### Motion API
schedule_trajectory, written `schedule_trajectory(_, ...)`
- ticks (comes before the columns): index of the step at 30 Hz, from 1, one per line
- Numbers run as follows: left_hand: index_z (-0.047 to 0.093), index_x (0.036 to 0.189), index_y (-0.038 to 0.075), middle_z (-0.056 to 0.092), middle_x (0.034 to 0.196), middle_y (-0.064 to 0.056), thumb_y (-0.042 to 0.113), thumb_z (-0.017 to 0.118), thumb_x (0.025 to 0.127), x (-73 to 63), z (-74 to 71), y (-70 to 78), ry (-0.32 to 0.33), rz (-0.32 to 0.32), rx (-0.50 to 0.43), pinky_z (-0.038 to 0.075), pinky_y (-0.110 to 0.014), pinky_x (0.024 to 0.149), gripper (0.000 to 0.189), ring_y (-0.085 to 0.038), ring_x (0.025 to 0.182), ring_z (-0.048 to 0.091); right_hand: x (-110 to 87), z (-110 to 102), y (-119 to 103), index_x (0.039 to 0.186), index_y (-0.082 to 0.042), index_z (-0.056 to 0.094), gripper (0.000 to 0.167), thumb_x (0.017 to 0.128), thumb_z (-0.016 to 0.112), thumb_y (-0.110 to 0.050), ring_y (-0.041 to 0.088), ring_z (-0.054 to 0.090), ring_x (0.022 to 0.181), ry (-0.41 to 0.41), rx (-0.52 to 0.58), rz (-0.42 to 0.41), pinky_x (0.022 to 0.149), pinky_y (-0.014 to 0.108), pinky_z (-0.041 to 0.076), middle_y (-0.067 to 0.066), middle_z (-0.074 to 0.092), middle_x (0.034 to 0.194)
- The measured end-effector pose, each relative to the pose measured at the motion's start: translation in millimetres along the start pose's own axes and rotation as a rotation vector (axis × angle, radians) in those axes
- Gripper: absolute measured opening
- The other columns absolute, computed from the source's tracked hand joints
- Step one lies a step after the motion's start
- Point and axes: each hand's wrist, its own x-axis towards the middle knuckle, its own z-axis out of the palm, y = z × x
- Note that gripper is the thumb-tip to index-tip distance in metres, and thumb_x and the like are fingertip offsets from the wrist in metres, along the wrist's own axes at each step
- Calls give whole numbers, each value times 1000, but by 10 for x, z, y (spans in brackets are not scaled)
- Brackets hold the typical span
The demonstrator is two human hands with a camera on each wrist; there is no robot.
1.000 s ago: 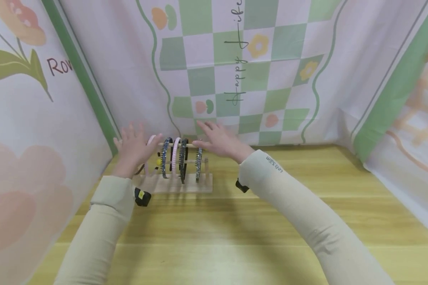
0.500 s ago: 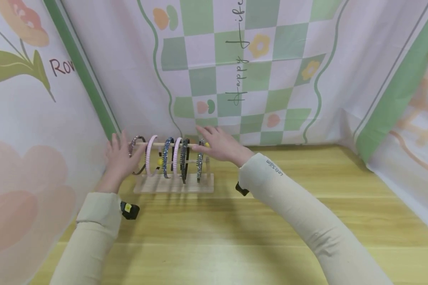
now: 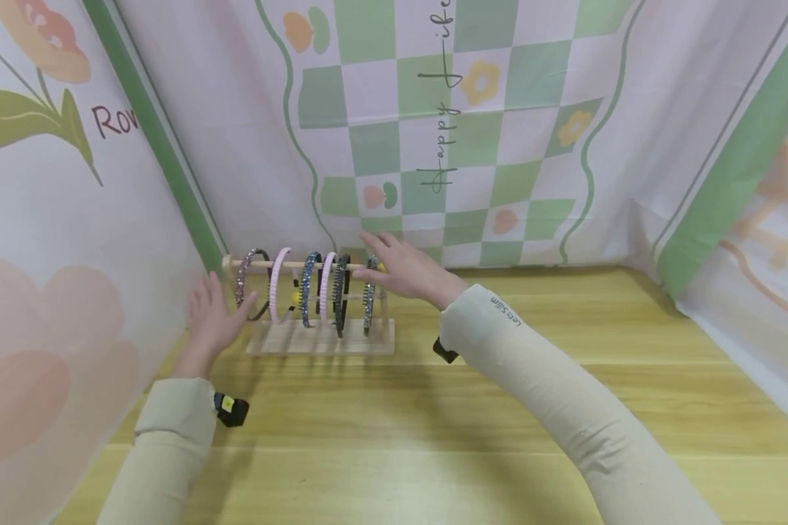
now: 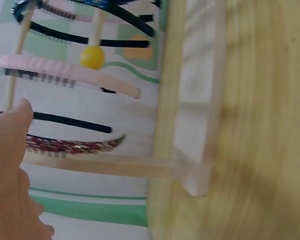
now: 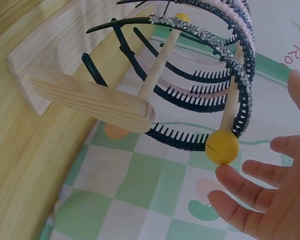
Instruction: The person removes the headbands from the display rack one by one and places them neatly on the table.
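Headbands (image 3: 306, 292): hanging in a row
Left grip (image 3: 211, 313): hovering spread
Right grip (image 3: 410, 270): hovering spread beside yellow knob (image 5: 222, 147)
Stand (image 3: 320, 341): perhaps tipping from a careless bump

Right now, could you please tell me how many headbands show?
6, along the rod, left to right: reddish, pink, blue, second pink, black, silver; others may be hidden.

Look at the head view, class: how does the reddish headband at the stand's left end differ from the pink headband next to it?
Colour: the reddish headband is dark and glittering, while the pink headband is pale pink outside. Surface: the reddish headband looks rough; the pink headband looks softly ridged. Place: the reddish headband is nearer the stand's end; the pink headband is one place in. Both hang on the wooden stand.
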Motion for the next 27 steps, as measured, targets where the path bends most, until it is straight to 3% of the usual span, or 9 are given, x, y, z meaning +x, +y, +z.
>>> schedule_trajectory(6, -20, 138, -7, -27, 141, -30, 62, 31, 90, -41, 170, -164, -62, -17, 44, -9, -62, 98, 98, -49, 126, -23, -15, 12, -1, 149, -23, 5, 80, 88, 42, -60, 34, 38, 125, -7, 63, 25, 99, 50, 33, 13, 15, 151)
schedule_trajectory(10, -23, 136, -7, -30, 139, -29, 64, 33, 89, -63, 288, -248, -131, -45, 44, -10, -65, 95, 102, -49, 124, -25, -30, 27, -8, 149, -24, 5, 81, 88, 47, -57, 36, 33, 128, -26, 144, 40, 100, 52, 29, 13, 12, 151)
schedule_trajectory(17, -22, 138, -3, -29, 139, -29, 64, 29, 90, -141, 442, -298, -194, -78, 34, -9, -65, 96, 97, -50, 124, -25, -23, 71, -19, 149, -17, 9, 84, 87, 58, -46, 29, 18, 135, -22, 233, 28, 105, 49, 20, 11, 16, 151)
schedule_trajectory(21, -17, 139, -8, -23, 140, -35, 66, 27, 89, -174, 498, -295, -224, -79, 42, -7, -66, 96, 99, -54, 125, -19, -8, 97, -17, 149, -15, 11, 86, 85, 62, -43, 28, 22, 134, -6, 250, 32, 105, 47, 22, 10, 20, 150)
schedule_trajectory(25, -9, 140, -10, -13, 142, -37, 64, 27, 90, -175, 565, -321, -242, -79, 74, -4, -68, 96, 96, -56, 126, -11, 14, 120, -27, 148, -13, 13, 86, 84, 66, -35, 27, 55, 106, -7, 352, 84, 96, 41, 38, 10, 26, 148)
schedule_trajectory(27, -5, 141, -10, -10, 142, -37, 61, 28, 92, -170, 600, -349, -253, -88, 100, -1, -68, 96, 92, -57, 126, -8, 27, 132, -39, 148, -12, 15, 84, 84, 67, -30, 26, 62, 85, -13, 422, 119, 85, 36, 47, 11, 30, 146)
